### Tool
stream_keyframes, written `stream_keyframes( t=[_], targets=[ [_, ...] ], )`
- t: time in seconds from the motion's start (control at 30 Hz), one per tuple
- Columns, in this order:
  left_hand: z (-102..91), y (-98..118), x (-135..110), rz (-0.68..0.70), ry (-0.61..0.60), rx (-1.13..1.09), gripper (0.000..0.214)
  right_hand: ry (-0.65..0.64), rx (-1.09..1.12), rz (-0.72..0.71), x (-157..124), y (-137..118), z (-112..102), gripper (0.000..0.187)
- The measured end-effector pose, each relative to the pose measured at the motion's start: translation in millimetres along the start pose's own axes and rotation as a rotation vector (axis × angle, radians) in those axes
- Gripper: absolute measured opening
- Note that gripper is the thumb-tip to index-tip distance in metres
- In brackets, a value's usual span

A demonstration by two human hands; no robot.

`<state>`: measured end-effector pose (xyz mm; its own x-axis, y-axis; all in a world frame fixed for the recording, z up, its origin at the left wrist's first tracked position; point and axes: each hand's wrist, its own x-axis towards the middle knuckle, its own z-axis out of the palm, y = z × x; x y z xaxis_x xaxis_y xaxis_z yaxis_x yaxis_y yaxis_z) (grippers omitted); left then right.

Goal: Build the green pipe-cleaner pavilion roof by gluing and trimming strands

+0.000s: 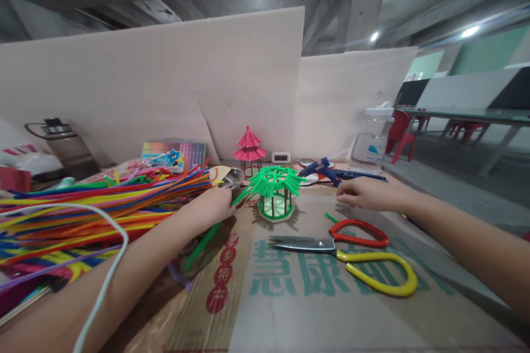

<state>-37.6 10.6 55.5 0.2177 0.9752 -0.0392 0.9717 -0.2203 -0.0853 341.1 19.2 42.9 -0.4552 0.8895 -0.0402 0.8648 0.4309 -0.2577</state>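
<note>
Pavilion (274,190) stands upright, roof (265,183) up; right hand (355,193) loosely parted, left hand (220,202) unclear.

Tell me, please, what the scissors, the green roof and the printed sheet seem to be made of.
Scissors: shiny metal blades, probably steel, by their gleam; the smooth, solid-coloured handles suggest plastic.
Green roof: apparently fuzzy pipe cleaners, from its thick, soft-looking strips.
Printed sheet: likely cardboard, perhaps slightly glossy, brown-edged and lettered like a carton.

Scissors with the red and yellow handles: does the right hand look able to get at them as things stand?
Likely yes. The right hand looks empty, close beyond the scissors, which lie uncovered on the cardboard; only a short green stem lies between, hardly a barrier.
</note>
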Motion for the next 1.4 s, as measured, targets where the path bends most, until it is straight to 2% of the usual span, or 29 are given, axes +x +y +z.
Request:
stream_keyframes(
  t=[0.17, 0.3, 0.43, 0.5, 0.63, 0.73, 0.77, 0.9, 1.0, 1.07, 1.13, 1.17, 1.23, 1.3, 1.4],
  targets=[
    [-9.1, -7, 1, -0.014, 0.121, -0.012, 0.041, -0.062, 0.038, -0.015, 0, 2, 3, 0.027],
    [-10.1, -10, 0, 0.024, 0.14, -0.032, 0.052, -0.06, 0.001, -0.001, 1, 4, 4, 0.025],
    [-14.8, -9, 0, 0.048, 0.074, 0.024, 0.036, -0.06, -0.028, 0.007, 0, 2, 3, 0.025],
    [-21.4, -9, -2, 0.032, 0.097, 0.057, 0.026, -0.048, -0.047, 0.03, 0, 0, 3, 0.026],
    [-45.5, -8, -16, -0.016, 0.335, -0.013, 0.029, 0.083, -0.125, 0.112, 1, -4, -1, 0.029],
    [-67.3, -2, -36, -0.034, 0.633, -0.13, 0.033, 0.214, -0.143, 0.147, 1, -10, -8, 0.037],
    [-73.2, 2, -43, -0.021, 0.688, -0.175, 0.032, 0.238, -0.123, 0.127, 0, -14, -11, 0.039],
    [-83.8, 16, -66, -0.002, 0.836, -0.254, 0.029, 0.264, -0.072, 0.041, -7, -35, -15, 0.04],
    [-82.1, 20, -72, 0.081, 0.914, -0.216, 0.033, 0.229, -0.09, -0.008, -12, -50, -12, 0.036],
    [-79.9, 22, -74, 0.134, 0.955, -0.328, 0.032, 0.202, -0.092, -0.04, -15, -60, -9, 0.033],
    [-77.5, 29, -76, 0.183, 0.935, -0.616, 0.025, 0.184, -0.072, -0.051, -18, -70, -8, 0.03],
    [-75.9, 33, -77, 0.217, 0.885, -0.799, 0.021, 0.178, -0.051, -0.051, -21, -75, -8, 0.031],
    [-71.7, 45, -78, 0.286, 0.713, -1.082, 0.019, 0.166, -0.006, -0.08, -26, -85, -10, 0.033],
    [-66.2, 56, -78, 0.285, 0.553, -1.12, 0.025, 0.158, 0.019, -0.143, -31, -94, -12, 0.034],
    [-58.1, 65, -75, 0.308, 0.417, -1.075, 0.031, 0.14, 0.01, -0.198, -35, -99, -15, 0.033]
  ],
)
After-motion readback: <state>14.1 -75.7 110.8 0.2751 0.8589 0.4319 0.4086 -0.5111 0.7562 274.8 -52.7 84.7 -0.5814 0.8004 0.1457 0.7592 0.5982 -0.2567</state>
